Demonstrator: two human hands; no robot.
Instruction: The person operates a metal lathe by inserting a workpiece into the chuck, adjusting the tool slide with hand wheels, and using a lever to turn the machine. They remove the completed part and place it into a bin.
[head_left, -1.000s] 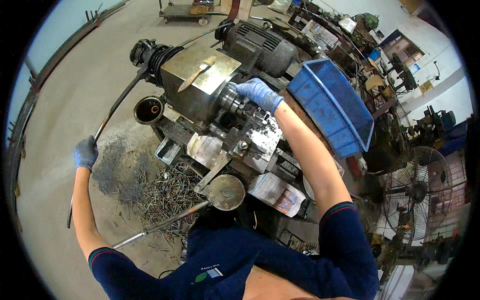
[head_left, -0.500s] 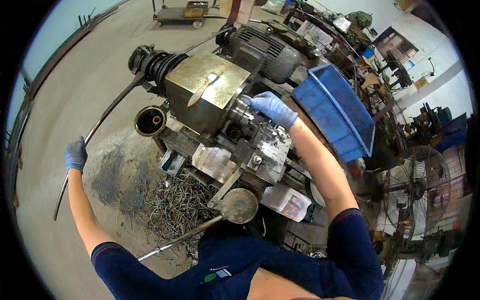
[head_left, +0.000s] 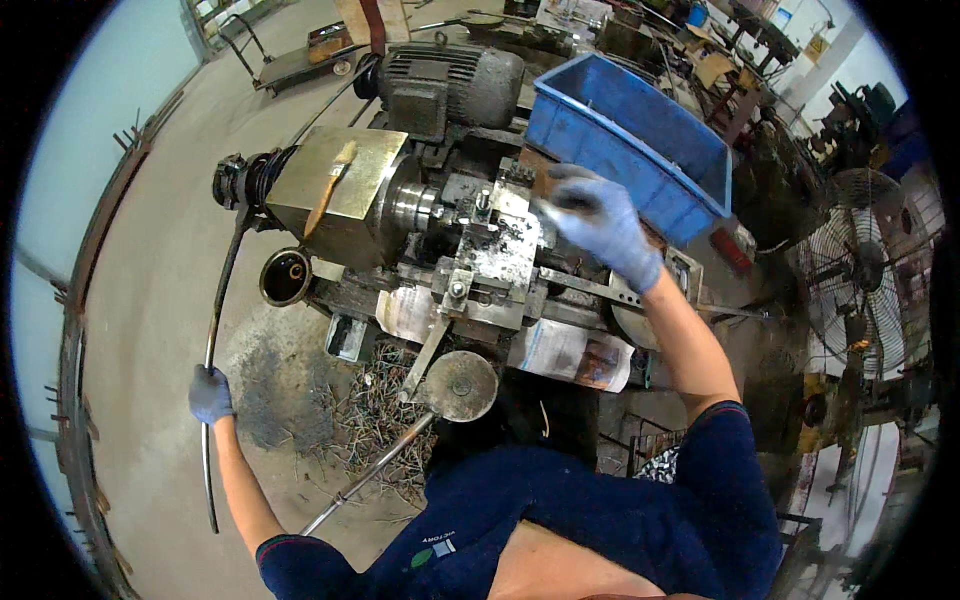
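Observation:
My left hand (head_left: 211,396), in a blue-grey glove, is wrapped round a long dark lever bar (head_left: 222,300) that runs up to the black collar at the left end of a small lathe. My right hand (head_left: 605,222), gloved in light blue, is above the right side of the lathe's cross slide (head_left: 500,255), near the blue bin. Its thumb and fingers are curled together; a pale spot shows at the tips, too blurred to name. To its left is the bright metal spindle nose (head_left: 412,207). A wooden-handled brush (head_left: 330,190) lies on the brass-coloured headstock cover (head_left: 375,160).
A blue plastic bin (head_left: 625,140) stands behind the lathe, beside a motor (head_left: 450,90). Metal shavings (head_left: 385,430) are heaped on the floor below. A round pad on an arm (head_left: 461,386) juts toward me. A caged fan (head_left: 860,250) is at right, a trolley (head_left: 300,65) far left.
My right hand has left the spindle nose and moved right over the cross slide. My left hand and the lever bar have swung nearer to me. The view has shifted.

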